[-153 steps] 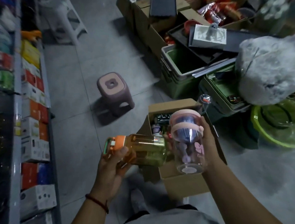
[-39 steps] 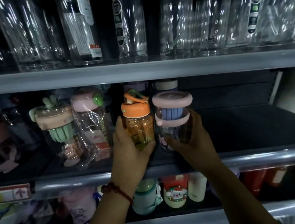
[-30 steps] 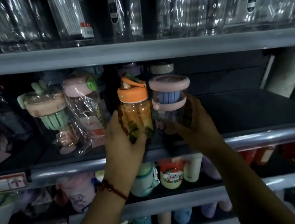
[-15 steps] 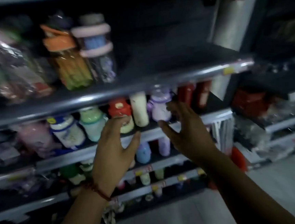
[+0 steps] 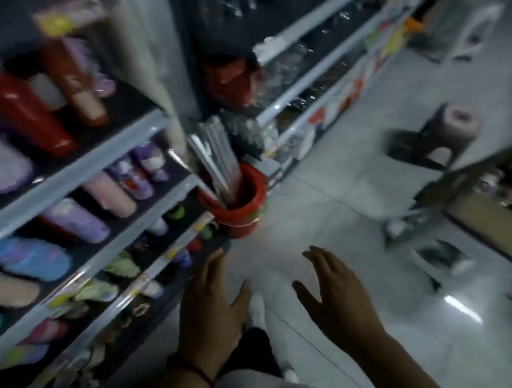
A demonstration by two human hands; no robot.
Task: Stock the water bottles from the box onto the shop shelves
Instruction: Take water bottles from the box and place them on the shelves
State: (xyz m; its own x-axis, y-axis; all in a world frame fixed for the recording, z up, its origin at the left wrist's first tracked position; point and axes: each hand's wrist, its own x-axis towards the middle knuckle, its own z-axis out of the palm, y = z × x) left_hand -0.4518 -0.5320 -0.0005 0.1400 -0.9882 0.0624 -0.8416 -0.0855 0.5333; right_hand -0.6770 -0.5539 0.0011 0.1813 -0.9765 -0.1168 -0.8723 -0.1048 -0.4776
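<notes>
The view is blurred and tilted. Both my hands hang empty over the grey floor, fingers spread: my left hand [image 5: 211,312] next to the bottom shelf edge, my right hand [image 5: 335,298] a little to its right. The shop shelves [image 5: 70,179] run along the left, filled with coloured bottles and cups. The open cardboard box [image 5: 496,225] sits on the floor at the right edge, its contents blurred. The orange-lidded and pink-lidded bottles are out of view.
A red bucket [image 5: 240,207] holding long wrapped rods stands on the floor at the shelf end. A pink-topped stool [image 5: 447,130] stands further down the aisle. More shelving [image 5: 315,74] stretches away at upper right. My white shoe [image 5: 256,309] shows between the hands.
Both hands have let go of the two bottles on the shelf and dropped away. The view has swung right and down from the shelves towards the floor and the box.
</notes>
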